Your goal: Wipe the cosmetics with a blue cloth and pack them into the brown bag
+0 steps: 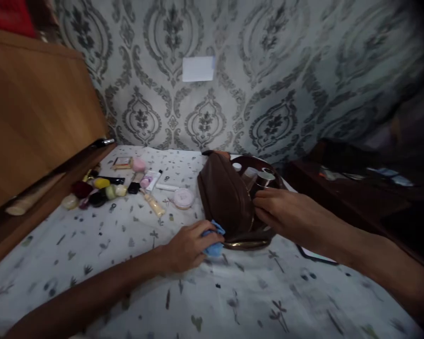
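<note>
A brown zip bag (222, 193) stands on the patterned sheet, its mouth facing right. My left hand (189, 247) is closed around a crumpled blue cloth (214, 242), close to the bag's lower front edge. At the bag's mouth is my right hand (279, 207), fingers bent together by the zip edge; its fingertips are partly hidden, and what they grip cannot be made out. Inside the bag, a round-lidded container (266, 177), a clear-capped bottle (250, 173) and a white cap (237, 166) show.
Left of the bag lie a round compact (183, 198), a beige tube (152, 203), a white tube (151, 180) and a pink sponge (139, 164). Several small coloured pots sit near the wooden headboard (38, 103). A phone-like device (318, 255) lies partly under my right forearm.
</note>
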`<state>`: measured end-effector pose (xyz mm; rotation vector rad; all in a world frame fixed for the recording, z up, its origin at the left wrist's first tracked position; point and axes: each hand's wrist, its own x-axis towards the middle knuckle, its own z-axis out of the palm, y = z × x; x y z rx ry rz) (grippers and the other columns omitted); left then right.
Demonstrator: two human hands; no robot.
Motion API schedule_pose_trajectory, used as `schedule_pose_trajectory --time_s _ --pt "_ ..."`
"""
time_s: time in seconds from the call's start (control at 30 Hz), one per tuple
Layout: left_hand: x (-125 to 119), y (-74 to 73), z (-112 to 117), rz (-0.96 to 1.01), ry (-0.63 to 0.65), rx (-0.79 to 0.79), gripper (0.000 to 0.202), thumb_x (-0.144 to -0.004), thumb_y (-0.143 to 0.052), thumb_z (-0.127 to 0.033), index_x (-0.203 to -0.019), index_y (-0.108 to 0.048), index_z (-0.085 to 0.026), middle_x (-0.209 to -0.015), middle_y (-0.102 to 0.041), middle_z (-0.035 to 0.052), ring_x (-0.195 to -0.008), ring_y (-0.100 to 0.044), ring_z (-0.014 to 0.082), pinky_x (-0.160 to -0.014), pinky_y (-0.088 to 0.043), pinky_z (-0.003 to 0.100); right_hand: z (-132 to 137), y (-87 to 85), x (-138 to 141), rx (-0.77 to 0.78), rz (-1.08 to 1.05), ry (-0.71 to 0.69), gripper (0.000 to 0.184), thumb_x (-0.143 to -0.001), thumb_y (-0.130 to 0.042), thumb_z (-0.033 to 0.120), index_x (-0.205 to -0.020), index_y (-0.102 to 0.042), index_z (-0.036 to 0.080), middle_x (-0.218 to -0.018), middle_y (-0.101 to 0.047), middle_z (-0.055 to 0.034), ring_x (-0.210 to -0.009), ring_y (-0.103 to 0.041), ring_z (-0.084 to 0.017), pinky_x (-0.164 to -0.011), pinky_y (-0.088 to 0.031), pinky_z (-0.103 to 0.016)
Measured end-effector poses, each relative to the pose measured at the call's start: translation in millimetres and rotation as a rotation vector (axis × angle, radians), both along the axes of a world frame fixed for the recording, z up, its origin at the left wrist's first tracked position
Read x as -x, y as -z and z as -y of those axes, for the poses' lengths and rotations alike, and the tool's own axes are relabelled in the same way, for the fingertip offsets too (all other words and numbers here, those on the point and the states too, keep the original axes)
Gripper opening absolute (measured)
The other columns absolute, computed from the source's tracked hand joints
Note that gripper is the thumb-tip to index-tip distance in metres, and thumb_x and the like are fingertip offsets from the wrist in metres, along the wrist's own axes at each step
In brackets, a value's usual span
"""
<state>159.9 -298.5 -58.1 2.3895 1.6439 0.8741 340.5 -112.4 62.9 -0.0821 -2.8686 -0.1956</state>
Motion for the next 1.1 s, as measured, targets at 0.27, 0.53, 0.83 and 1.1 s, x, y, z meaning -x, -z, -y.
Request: schedule_pose_trajectory --time_s 0.27,0.53,0.83,1.1 --pt "49.8 -0.3 24.5 -0.064 -0.244 -0.007 0.051 -0.074 -0.048 -0.002 -0.123 -0.057 -0.017 -0.120 -0.057 0.0112 -0.112 -0.055 0.0238 -0.093 -0.050 0.035 50.2 1.4 -4.2 -0.025 -0.497 0.068 0.019 -0.095 -0.050 0.025 -0.105 -0.066 0.023 -0.103 -0.071 -0.0144 -0.087 -0.069 -0.030 -0.070 -0.055 -0.044" --pt "104.4 1.2 32.3 0.156 -0.663 -0.091 0.040 -0.077 -0.049 -0.002 -0.112 -0.064 -0.015 -0.106 -0.060 0.0078 -0.105 -0.058 0.0213 -0.093 -0.048 0.032 118.9 53.8 41.4 0.422 -0.428 -0.221 0.020 -0.093 -0.051 0.012 -0.101 -0.068 0.020 -0.098 -0.072 -0.0104 -0.090 -0.070 -0.021 -0.077 -0.060 -0.033" --pt "210.5 -35.8 -14.7 -0.056 -1.103 -0.062 0.043 -0.086 -0.049 -0.009 -0.127 -0.056 -0.017 -0.129 -0.052 0.0137 -0.125 -0.049 0.0269 -0.105 -0.043 0.037 125.9 129.4 111.1 0.939 -0.360 -0.062 0.022 -0.090 -0.050 0.021 -0.091 -0.072 0.019 -0.091 -0.074 -0.0080 -0.082 -0.069 -0.020 -0.073 -0.056 -0.030" --pt "265.0 -22.9 -56.7 -0.074 -1.260 0.115 0.033 -0.091 -0.054 -0.027 -0.120 -0.058 -0.013 -0.124 -0.059 0.0214 -0.122 -0.053 0.0341 -0.098 -0.046 0.042 124.6 143.1 106.3 0.984 -0.343 0.010 0.021 -0.091 -0.050 0.024 -0.088 -0.070 0.020 -0.086 -0.072 -0.0059 -0.081 -0.068 -0.019 -0.073 -0.050 -0.028"
